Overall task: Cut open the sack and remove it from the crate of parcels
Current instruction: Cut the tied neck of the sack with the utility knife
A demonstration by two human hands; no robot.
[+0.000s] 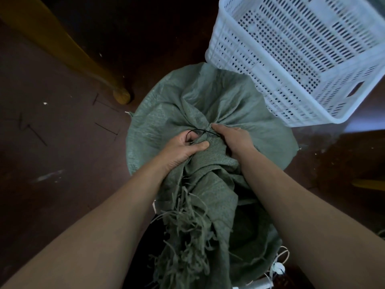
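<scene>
A full grey-green woven sack (179, 101) stands on the floor in the middle of the view. Its neck is gathered and bound with a thin black tie (200, 131). My left hand (181, 149) grips the bunched neck just below the tie, with a finger hooked in the tie's loop. My right hand (233, 140) clasps the neck from the right side, fingertips at the knot. The sack's frayed open end (187, 236) hangs down toward me. No cutting tool is visible.
A white perforated plastic crate (302, 59) sits tilted at the upper right, touching the sack's far edge. A yellow wooden leg (83, 59) slants down at the upper left. Several thin black strips (37, 134) lie on the dark red floor. White string (279, 265) lies bottom right.
</scene>
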